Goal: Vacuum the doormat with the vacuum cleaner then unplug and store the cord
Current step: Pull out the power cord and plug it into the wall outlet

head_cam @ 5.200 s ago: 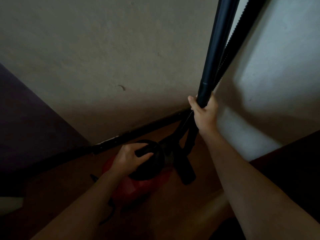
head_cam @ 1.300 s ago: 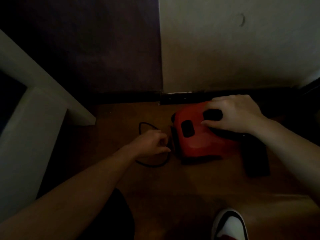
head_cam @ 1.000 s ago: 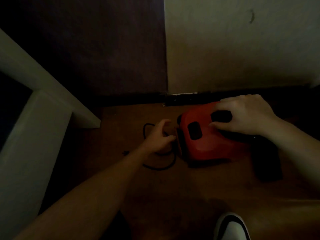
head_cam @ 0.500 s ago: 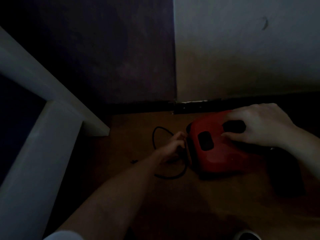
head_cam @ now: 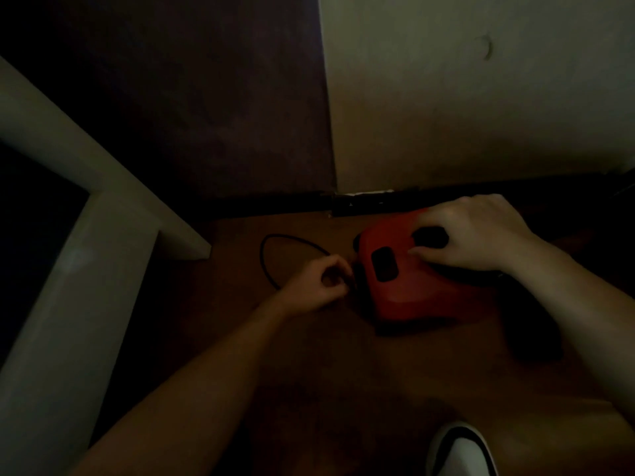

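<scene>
Cord handling is the step in hand, in my judgement. The vacuum cleaner sits on the floor, right of centre, close to the far wall. Its long axis runs left to right along that wall, with the cord end facing left. My left hand pinches the cord just beside that end, and slack loops away to the far left. My right hand grips the dark handle on top, steadying the body. No doormat or plug is in view. The next move calls for holding the body firm while guiding the cord straight at its opening.
</scene>
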### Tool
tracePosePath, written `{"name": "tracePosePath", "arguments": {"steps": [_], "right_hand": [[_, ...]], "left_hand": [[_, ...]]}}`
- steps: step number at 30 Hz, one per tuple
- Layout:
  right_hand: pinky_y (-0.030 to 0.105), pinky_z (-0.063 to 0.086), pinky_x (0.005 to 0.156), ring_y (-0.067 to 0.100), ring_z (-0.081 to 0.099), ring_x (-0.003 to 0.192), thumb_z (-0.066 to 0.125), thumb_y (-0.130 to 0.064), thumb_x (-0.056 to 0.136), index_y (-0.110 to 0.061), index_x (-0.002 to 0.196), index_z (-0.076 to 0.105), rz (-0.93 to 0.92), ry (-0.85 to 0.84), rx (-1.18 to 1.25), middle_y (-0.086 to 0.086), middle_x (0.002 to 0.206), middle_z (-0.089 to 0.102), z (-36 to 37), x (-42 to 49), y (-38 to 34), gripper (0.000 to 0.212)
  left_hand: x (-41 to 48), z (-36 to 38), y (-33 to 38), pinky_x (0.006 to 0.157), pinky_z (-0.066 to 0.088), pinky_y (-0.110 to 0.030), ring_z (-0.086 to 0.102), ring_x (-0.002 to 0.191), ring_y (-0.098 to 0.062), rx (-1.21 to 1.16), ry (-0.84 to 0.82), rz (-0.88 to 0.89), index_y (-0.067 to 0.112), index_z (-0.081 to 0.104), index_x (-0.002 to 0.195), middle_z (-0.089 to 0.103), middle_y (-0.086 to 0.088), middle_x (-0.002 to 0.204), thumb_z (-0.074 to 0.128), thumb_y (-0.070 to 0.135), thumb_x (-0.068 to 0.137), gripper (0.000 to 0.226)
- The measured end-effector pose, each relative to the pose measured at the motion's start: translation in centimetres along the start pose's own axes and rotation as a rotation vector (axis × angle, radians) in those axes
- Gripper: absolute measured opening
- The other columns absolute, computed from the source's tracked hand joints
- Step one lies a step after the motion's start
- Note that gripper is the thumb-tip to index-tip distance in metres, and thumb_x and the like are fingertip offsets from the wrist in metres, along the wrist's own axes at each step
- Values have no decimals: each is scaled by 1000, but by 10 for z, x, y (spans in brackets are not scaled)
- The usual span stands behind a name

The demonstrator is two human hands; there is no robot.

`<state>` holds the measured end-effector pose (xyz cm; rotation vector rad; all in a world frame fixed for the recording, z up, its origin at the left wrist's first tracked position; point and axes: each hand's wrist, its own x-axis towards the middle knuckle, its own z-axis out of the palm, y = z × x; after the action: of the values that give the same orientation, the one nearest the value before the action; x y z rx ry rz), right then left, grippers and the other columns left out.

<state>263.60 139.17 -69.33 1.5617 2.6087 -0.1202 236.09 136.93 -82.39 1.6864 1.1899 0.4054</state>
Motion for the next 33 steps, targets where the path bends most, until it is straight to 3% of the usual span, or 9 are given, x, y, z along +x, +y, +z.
{"name": "tracePosePath", "arguments": {"steps": [3, 5, 9, 13, 16, 20, 23, 29, 33], "right_hand": [[33, 47, 80, 16, 66, 114, 50, -75, 87, -53, 122, 61, -1, 10, 9, -19, 128, 67, 0, -1, 0, 43], [33, 46, 79, 16, 66, 115, 49, -76, 86, -54, 122, 59, -5, 12, 12, -19, 129, 67, 0, -1, 0, 43], [31, 40, 74, 16, 66, 114, 48, -76, 87, -55, 122, 60, -9, 8, 6, -19, 128, 67, 2, 1, 3, 43], [32, 41, 73, 17, 66, 113, 48, -77, 86, -54, 122, 60, -3, 21, -3, -18, 127, 68, 5, 2, 4, 44], [32, 40, 73, 18, 66, 112, 48, -77, 86, -55, 121, 60, -5, 21, -1, -17, 126, 68, 5, 1, 3, 43], [33, 45, 77, 18, 67, 112, 47, -76, 84, -54, 120, 62, -3, 24, 13, -17, 125, 69, 3, 0, 2, 45], [34, 46, 78, 17, 67, 112, 46, -76, 84, -53, 121, 61, -3, 21, 16, -18, 126, 69, 2, -1, 2, 46], [32, 42, 75, 16, 66, 114, 41, -77, 83, -53, 125, 60, -6, 12, 10, -19, 131, 66, 4, 1, 3, 52], [31, 37, 73, 15, 65, 115, 38, -78, 80, -54, 124, 60, 6, 4, 12, -21, 131, 65, 4, 2, 3, 55]], "left_hand": [[-13, 8, 8, 78, 49, -22, 63, 86, 4, 152, -25, 7, 41, 63, 89, 66, 19, 90, 67, 37, 83, 9], [-16, 10, 11, 76, 47, -17, 61, 84, 7, 226, -110, -27, 32, 68, 92, 64, 21, 88, 71, 35, 85, 8], [-14, 15, 6, 67, 44, -11, 58, 78, 9, 372, -168, -101, 23, 71, 97, 64, 18, 85, 75, 49, 80, 32], [-8, 23, -8, 63, 42, -13, 63, 83, -1, 442, -255, -168, 19, 73, 106, 70, 9, 94, 79, 40, 79, 34], [-2, 30, -22, 77, 51, -23, 65, 103, -15, 476, -281, -242, 19, 65, 121, 68, 1, 112, 79, 38, 79, 48], [10, 37, -18, 101, 46, -30, 54, 125, -20, -38, -17, -342, 12, 37, 146, 53, -4, 139, 71, 14, 87, 68], [18, 40, -10, 96, 49, -36, 53, 125, -25, -415, 105, -430, 13, 33, 147, 49, -9, 143, 61, 0, 87, 68], [6, 55, -19, 83, 51, -47, 60, 105, -33, -816, -4, -636, 35, 36, 140, 54, -17, 132, 55, 15, 69, 76], [3, 67, -23, 89, 46, -47, 63, 104, -32, -931, -148, -700, 18, 56, 122, 62, -9, 109, 51, 18, 71, 51]]}}
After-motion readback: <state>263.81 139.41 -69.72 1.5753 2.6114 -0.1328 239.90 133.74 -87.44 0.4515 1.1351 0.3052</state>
